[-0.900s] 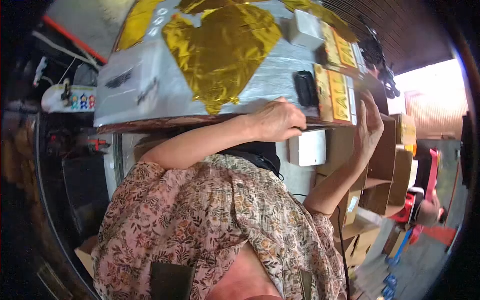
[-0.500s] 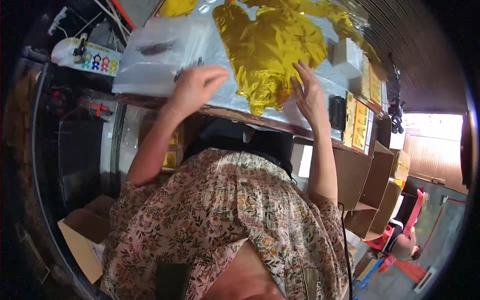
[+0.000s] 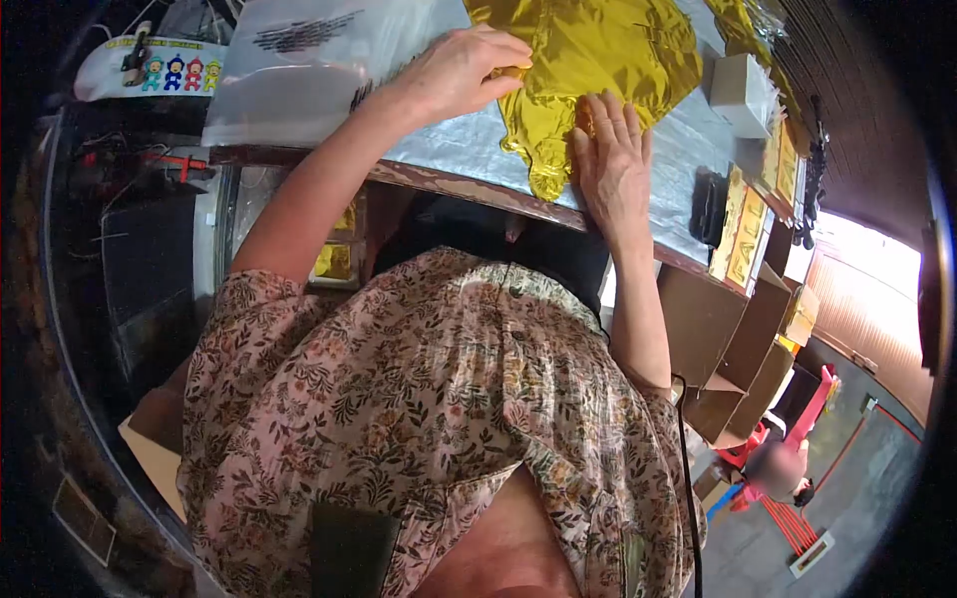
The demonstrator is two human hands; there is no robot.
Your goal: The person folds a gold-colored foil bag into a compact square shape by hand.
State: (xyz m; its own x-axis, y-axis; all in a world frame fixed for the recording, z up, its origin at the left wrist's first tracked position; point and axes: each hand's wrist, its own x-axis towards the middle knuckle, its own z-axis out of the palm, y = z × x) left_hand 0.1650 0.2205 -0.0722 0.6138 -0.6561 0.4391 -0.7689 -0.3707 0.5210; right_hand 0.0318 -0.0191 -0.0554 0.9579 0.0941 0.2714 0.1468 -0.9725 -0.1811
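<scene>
A crinkled, shiny gold foil piece (image 3: 608, 60), perhaps a flat foil balloon, lies on the silvery-covered worktable (image 3: 439, 149), its narrow gathered end close to the front edge. My left hand (image 3: 464, 75) is at the foil's left edge, thumb and fingers parted with some gold showing between them; whether the fingertips press on it is hard to see. On the lower right part of the foil rests my right hand (image 3: 613, 164), fingers stretched out and palm down. Left of the foil is a clear plastic bag (image 3: 289, 90) with dark printed marks.
To the right stand a white box (image 3: 743, 95), a black object (image 3: 708, 204) and a yellow-lettered carton (image 3: 743, 234). Open cardboard boxes (image 3: 708, 329) sit below the table's right end. Another person (image 3: 778, 468) is farther off at lower right.
My left hand has moved right, from above the plastic bag to the foil's edge. My right hand has come down flat onto the foil. The camera view has shifted.
</scene>
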